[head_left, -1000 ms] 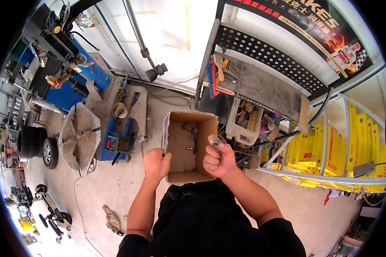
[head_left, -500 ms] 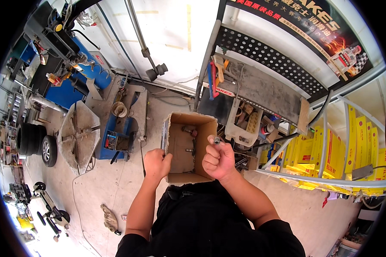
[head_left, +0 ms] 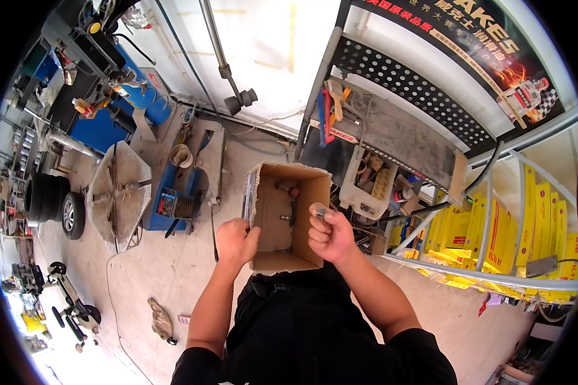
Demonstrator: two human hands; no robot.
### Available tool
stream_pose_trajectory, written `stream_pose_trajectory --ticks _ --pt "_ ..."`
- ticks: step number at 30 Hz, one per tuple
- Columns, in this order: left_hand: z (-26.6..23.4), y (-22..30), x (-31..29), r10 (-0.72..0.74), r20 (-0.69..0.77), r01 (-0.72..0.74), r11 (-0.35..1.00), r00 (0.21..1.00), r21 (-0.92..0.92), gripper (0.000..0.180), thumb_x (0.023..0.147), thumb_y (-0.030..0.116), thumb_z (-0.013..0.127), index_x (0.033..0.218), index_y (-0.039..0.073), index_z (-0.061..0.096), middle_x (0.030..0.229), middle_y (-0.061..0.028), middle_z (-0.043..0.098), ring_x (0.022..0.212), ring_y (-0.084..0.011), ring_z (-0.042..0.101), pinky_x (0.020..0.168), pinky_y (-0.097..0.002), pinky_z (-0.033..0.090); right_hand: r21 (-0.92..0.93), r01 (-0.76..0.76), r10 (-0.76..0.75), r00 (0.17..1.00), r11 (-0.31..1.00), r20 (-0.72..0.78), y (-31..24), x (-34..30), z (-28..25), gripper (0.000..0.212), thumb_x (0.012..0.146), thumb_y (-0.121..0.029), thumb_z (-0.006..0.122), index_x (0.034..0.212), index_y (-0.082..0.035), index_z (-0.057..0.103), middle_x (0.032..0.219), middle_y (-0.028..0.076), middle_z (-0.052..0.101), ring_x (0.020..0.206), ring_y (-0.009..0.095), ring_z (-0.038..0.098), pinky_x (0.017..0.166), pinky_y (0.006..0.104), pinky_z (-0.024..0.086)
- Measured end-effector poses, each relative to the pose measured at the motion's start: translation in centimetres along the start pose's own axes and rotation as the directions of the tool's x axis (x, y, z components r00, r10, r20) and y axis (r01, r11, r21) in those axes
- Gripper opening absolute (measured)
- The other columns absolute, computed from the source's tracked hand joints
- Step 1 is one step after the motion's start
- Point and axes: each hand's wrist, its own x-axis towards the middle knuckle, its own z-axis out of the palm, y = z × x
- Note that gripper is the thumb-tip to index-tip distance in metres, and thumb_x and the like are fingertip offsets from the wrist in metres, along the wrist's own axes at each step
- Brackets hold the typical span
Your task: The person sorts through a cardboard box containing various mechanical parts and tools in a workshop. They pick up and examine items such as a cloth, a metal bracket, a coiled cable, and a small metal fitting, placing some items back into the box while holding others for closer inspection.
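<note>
An open cardboard box (head_left: 286, 261) is in front of my body. My left hand (head_left: 238, 240) is closed on the box's left wall near its front corner. Over the box's right edge, my right hand (head_left: 332, 236) pinches a small grey metal cylinder (head_left: 320, 213) between thumb and forefinger, with the other fingers curled in. Inside the box, a short metal piece (head_left: 285, 218) lies on the bottom, and a reddish metal part (head_left: 289, 188) rests toward the far end. My right hand hides part of the box's right wall.
Right of the box stands a beige tool case (head_left: 361, 192) under a dusty grey shelf (head_left: 401, 125). Yellow boxes (head_left: 481, 231) fill a rack farther right. To the left are a tyre-changing machine's turntable (head_left: 119, 196), a wheel (head_left: 73, 216) and a scooter (head_left: 74, 305). A rag (head_left: 160, 319) lies on the floor.
My view has shifted slightly. The right hand has turned a little, tilting the metal cylinder, and still pinches it. My left hand keeps its hold on the box.
</note>
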Motion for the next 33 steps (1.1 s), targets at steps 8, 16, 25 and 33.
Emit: stream_pose_trajectory --ticks 8,16,25,33 --pt "-0.2 0.7 -0.2 0.108 -0.052 -0.111 0.992 0.993 -0.066 0.030 0.066 0.019 0.061 0.052 -0.002 0.044 0.057 -0.0222 0.048 0.056 -0.0417 0.051 0.050 -0.0477 0.039 -0.716 -0.111 -0.096 0.994 -0.690 -0.062 -3.8 3.1 1.0 0.022 0.075 -0.013 0.063 0.092 -0.002 0.053 0.069 0.019 0.063 0.062 0.037 0.063 0.056 0.0412 0.050" --pt "-0.6 1.4 -0.1 0.053 0.047 -0.055 0.998 0.997 0.037 0.030 0.070 0.025 0.060 0.055 0.000 0.053 0.063 -0.0192 0.056 0.062 -0.0393 0.057 0.058 -0.0470 0.046 -0.331 -0.163 -0.107 0.978 -0.929 -0.181 -0.7 6.3 -0.4 0.019 0.073 -0.011 0.062 0.089 -0.001 0.061 0.073 0.020 0.066 0.072 0.035 0.067 0.064 0.0448 0.055" --pt "-0.5 1.4 0.2 0.023 0.088 -0.027 0.998 0.996 0.049 0.031 0.071 0.028 0.059 0.056 0.000 0.057 0.065 -0.0193 0.057 0.064 -0.0382 0.059 0.061 -0.0465 0.048 -0.324 -0.135 0.012 0.911 -0.936 -0.413 1.2 8.7 -4.9 0.016 0.071 -0.010 0.065 0.083 -0.003 0.072 0.087 0.018 0.069 0.084 0.034 0.068 0.073 0.0412 0.056" --pt "-0.6 1.6 0.0 0.048 0.043 -0.048 0.999 0.998 -0.017 0.029 0.068 0.023 0.060 0.054 -0.001 0.051 0.061 -0.0199 0.054 0.062 -0.0395 0.056 0.058 -0.0469 0.045 -0.301 0.169 0.328 0.705 -0.939 -0.628 4.6 8.8 -9.7 0.022 0.073 -0.009 0.065 0.094 -0.008 0.073 0.103 0.014 0.070 0.096 0.029 0.067 0.078 0.0399 0.054"
